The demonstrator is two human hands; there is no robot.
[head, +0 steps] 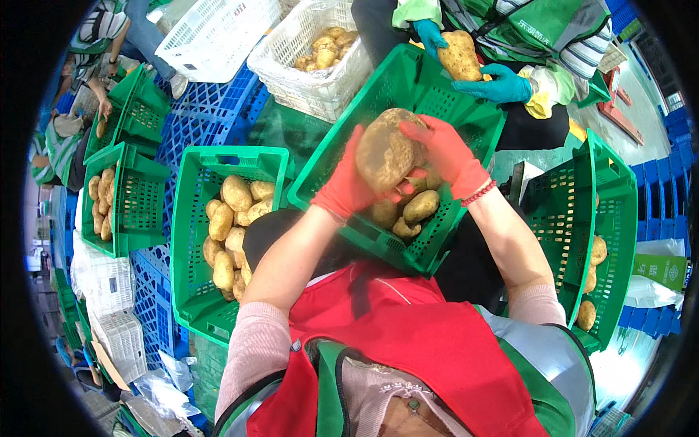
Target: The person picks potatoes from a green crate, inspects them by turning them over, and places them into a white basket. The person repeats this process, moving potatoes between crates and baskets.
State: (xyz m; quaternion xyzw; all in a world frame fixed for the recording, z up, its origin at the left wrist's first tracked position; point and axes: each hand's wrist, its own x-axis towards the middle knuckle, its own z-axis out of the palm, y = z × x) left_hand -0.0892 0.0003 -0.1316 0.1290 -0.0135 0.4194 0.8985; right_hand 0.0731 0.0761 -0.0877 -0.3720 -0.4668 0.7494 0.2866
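A large, soil-flecked potato (385, 150) is held between my two red-gloved hands, above a green plastic crate (333, 145). My left hand (349, 183) cups its left side and underside. On the other side, the thumb and fingers of my right hand (445, 155) press against its right edge; this hand is slightly blurred. Below my hands, a few potatoes (421, 206) lie at the near end of the crate, one with a dark, misshapen part. My hands and the held potato partly hide that pile.
Potatoes fill much of a green crate (183, 229) on my left. Another green crate (617, 218) with potatoes stands on my right. Opposite me, a co-worker's teal-gloved hands (494, 84) hold a potato (460, 56). A plastic-lined white crate (322, 90) holds potatoes beyond.
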